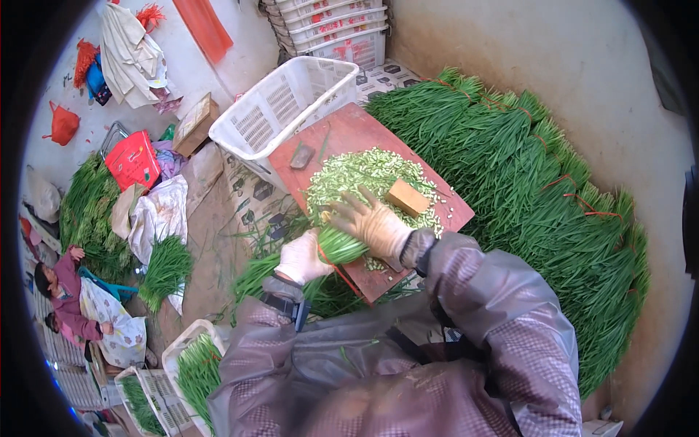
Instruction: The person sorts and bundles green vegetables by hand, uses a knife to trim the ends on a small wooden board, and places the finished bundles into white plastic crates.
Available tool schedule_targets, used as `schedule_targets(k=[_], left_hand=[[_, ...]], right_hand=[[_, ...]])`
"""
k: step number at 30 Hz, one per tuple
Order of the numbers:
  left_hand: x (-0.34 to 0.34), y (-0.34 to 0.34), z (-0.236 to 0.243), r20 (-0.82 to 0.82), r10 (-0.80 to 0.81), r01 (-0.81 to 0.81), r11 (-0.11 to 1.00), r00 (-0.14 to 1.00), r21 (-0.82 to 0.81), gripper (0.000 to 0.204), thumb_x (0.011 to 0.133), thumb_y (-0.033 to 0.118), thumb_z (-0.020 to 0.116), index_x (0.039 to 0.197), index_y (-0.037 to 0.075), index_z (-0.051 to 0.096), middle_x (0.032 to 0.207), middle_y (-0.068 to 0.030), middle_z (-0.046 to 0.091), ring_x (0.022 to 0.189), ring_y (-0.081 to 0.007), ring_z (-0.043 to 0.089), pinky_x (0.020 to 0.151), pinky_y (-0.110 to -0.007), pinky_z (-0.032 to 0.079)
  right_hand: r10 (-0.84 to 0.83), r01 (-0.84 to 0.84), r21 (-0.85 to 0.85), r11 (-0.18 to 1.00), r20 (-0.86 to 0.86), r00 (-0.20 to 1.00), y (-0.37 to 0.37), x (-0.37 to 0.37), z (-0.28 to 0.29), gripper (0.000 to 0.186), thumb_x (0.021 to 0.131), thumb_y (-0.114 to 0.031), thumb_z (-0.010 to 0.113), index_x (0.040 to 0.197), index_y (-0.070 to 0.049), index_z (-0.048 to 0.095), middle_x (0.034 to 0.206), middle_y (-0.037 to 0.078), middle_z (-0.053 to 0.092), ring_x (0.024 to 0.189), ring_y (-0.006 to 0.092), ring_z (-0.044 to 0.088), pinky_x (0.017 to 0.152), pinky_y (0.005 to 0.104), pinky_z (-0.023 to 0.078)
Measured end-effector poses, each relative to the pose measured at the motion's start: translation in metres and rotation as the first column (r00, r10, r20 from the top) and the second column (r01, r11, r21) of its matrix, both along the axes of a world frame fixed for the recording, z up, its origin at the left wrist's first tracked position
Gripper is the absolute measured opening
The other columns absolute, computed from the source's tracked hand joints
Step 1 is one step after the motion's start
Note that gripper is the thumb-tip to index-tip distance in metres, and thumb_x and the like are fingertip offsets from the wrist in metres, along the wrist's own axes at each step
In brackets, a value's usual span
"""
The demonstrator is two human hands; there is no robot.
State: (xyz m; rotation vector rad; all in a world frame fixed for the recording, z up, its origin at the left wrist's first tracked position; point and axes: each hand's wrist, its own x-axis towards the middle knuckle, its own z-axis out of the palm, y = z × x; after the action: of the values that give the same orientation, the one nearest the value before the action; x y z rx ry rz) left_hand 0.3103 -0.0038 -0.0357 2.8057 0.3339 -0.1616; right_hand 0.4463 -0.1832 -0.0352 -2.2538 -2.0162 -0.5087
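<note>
My left hand [302, 259], in a pale glove, is closed around a bundle of green chives [342, 246] tied with a red band. The bundle lies over the near left edge of a reddish board [349, 125], its leaves trailing left. Across the bundle's cut end rests my gloved right hand [375, 227], fingers stretched and apart. Beyond it spreads a heap of chopped stem ends [368, 175]. A tan wooden block [408, 197] sits on the heap just right of my right hand. Farther left on the board lies a small dark block [302, 156].
A white plastic crate [251, 109] stands behind the board, stacked crates [342, 36] beyond. Banded chives [510, 160] are piled along the right wall. At the left, a person [76, 302] sits near more chives [91, 211]; filled baskets [198, 371] stand at the lower left.
</note>
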Motion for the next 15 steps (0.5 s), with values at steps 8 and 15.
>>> schedule_targets(k=[8,15], left_hand=[[0.017,0.018,-0.023,-0.281,-0.185,0.192,0.981,0.942,-0.001,0.129,0.049,0.053,0.091,0.148,-0.005,0.029,0.136,-0.0343,0.048,0.133,-0.0446,0.043,0.113,-0.048,0.034],[0.033,-0.033,-0.039,-0.012,0.070,-0.070,0.995,0.997,-0.073,0.148,0.044,0.049,0.096,0.150,-0.012,0.013,0.137,-0.0302,0.049,0.127,-0.0381,0.052,0.107,-0.041,0.043]], right_hand=[[0.001,-0.038,-0.232,0.972,-0.158,0.987,0.026,0.006,-0.038,0.040,0.068,-0.019,0.073,0.105,-0.009,0.061,0.101,0.006,0.065,0.102,0.0242,0.064,0.087,0.0369,0.048],[-0.146,0.045,-0.352,0.935,-0.267,0.953,0.012,0.009,-0.013,0.073,0.061,-0.027,0.084,0.124,-0.006,0.056,0.114,0.015,0.064,0.109,0.0316,0.063,0.089,0.0402,0.052]])
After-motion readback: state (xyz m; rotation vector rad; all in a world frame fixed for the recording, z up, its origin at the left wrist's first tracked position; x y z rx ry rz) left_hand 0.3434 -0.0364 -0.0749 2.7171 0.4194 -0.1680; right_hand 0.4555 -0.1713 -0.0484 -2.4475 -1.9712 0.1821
